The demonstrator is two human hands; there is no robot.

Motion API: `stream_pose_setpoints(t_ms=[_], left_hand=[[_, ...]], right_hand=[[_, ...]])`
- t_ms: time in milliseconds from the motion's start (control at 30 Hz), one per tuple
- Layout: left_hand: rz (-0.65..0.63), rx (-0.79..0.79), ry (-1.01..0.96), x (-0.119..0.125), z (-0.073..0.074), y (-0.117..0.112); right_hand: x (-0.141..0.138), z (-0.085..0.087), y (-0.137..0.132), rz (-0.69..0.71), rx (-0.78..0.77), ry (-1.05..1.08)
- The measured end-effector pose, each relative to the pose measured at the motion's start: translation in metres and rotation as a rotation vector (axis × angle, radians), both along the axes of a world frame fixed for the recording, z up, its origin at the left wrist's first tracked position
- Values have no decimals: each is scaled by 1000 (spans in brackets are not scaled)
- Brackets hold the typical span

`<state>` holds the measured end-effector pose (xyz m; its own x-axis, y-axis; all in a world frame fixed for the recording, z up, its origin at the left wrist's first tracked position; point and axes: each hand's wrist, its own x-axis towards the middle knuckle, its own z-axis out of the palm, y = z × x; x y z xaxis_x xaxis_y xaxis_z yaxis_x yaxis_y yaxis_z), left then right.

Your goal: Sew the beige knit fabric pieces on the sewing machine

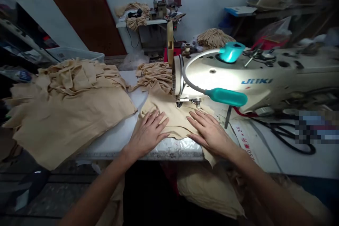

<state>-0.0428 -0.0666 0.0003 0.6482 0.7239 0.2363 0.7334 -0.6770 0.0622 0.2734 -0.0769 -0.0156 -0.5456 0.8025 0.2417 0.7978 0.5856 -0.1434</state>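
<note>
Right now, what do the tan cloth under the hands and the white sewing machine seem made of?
The tan cloth looks like a soft, matte fabric, judging by its limp folds and cut edges; the fibre can't be told. The white Juki sewing machine looks like painted metal, its smooth glossy surface shining under the teal lamp.

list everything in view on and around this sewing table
Juki sewing machine: one, cream, right side of table
lamp heads: two, teal, on the Juki
fabric piece: one, beige, in front of the needle area
fabric stack: one, beige, left of table
gathered fabric bundle: one, beige, behind the fabric piece
scissors: one pair, black handles, far right
second sewing machine: one, grey, on the back bench
plastic crate: one, pale blue, behind the stack
left hand: one, flat on the fabric piece
right hand: one, flat on the fabric piece
</note>
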Motion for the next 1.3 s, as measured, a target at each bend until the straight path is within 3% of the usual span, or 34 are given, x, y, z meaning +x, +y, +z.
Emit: stream_pose_setpoints(t_ms=[133,367,500,700,867,1033,1167,1300], left_hand=[[-5,51,-32,-9,-10,-16],[31,100,-75,8,6,-15],[-104,47,20,16,7,-14],[-48,29,33,-9,-1,7],[-80,55,53,-27,9,18],[-148,42,26,-5,6,-2],[-59,29,-5,15,-8,-9],[-12,21,-58,15,-12,-11]], right_hand=[[16,4,-3,11,15,-41],[14,26,-4,86,-7,47],[10,18,-9,85,12,100],[-24,10,-28,-33,28,61],[-49,14,-35,-99,30,126],[-33,10,-29,-133,84,127],[-15,3,-22,-123,76,106],[-5,5,-28,-130,23,113]])
